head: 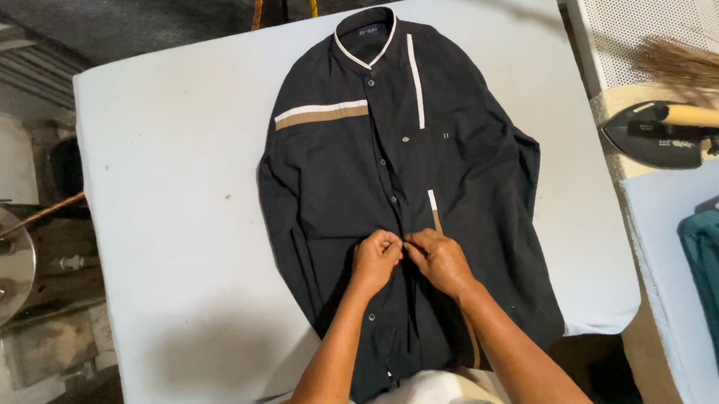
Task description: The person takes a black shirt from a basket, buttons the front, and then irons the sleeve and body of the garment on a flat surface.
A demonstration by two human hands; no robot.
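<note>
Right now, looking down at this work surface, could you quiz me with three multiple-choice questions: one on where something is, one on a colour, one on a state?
1. Where does the iron lie?
A. On the shirt
B. To the right of the padded table
C. On the floor

2. What colour is the shirt mainly?
A. Black
B. Red
C. Yellow

3. How are the hands placed?
A. Apart at the table's edges
B. Together at the shirt's button line
C. Lifted off

Answers: 1 B, it rests beyond the table edge. 2 A, black with white and tan stripes. 3 B, left hand and right hand pinch the placket.
</note>
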